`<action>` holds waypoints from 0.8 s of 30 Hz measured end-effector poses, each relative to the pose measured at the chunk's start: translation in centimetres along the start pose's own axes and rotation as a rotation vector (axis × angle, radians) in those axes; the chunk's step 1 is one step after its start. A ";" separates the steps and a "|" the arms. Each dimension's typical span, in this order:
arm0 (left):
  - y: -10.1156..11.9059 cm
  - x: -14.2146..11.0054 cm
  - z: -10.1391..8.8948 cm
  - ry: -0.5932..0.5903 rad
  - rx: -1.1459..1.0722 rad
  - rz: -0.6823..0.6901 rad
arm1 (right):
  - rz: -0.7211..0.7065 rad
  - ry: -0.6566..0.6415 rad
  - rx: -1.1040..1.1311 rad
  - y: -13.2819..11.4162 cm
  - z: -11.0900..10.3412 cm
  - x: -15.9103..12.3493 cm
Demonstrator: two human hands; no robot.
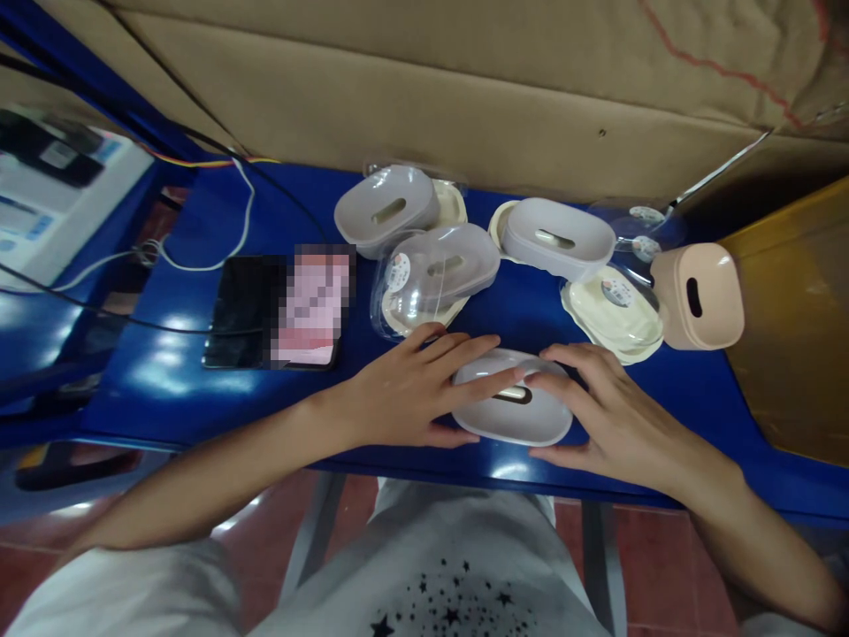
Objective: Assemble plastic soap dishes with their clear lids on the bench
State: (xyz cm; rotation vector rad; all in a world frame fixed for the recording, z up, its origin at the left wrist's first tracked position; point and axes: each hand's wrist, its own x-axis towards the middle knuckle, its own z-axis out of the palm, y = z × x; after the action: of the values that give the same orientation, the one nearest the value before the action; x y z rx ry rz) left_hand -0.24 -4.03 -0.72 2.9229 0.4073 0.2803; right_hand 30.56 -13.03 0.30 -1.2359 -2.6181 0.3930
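Note:
At the near edge of the blue table, a grey oval plastic box (491, 425) with a slot in its recessed top lies between my two hands. My left hand (417, 389) holds its left side, with fingers reaching over the top towards the slot and the thumb at the near rim. On the opposite side my right hand (597, 407) grips the box, thumb at the near rim, fingers at the far rim and over the top. Just beyond my left hand is another grey slotted box (474, 257), beside a clear plastic cover (411, 287) with a round label.
Farther back stand two more grey boxes (378, 208) (563, 234) with cream pieces. To the right are a cream lid (616, 318) in clear plastic and a peach slotted box (716, 301). A phone (242, 310) with a pixelated screen and cables lie left. Cardboard (424, 80) walls the back.

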 end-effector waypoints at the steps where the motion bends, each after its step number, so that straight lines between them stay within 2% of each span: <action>1: -0.1 0.0 0.1 0.001 -0.006 -0.004 | 0.002 0.004 0.001 0.0 0.0 0.1; 7: -0.3 0.0 0.9 -0.015 -0.087 -0.045 | -0.008 0.033 0.000 0.5 0.1 0.5; 14: -0.3 0.0 1.8 0.046 -0.251 -0.112 | 0.011 0.026 0.023 1.0 0.6 0.8; 24: 0.0 0.0 1.1 0.054 -0.480 -0.182 | 0.055 -0.014 0.148 1.2 0.0 0.4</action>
State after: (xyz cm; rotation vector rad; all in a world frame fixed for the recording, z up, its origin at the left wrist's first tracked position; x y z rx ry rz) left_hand 0.02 -4.14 -1.78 2.3979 0.5267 0.3727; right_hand 31.16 -11.98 -0.06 -1.2626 -2.5192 0.5958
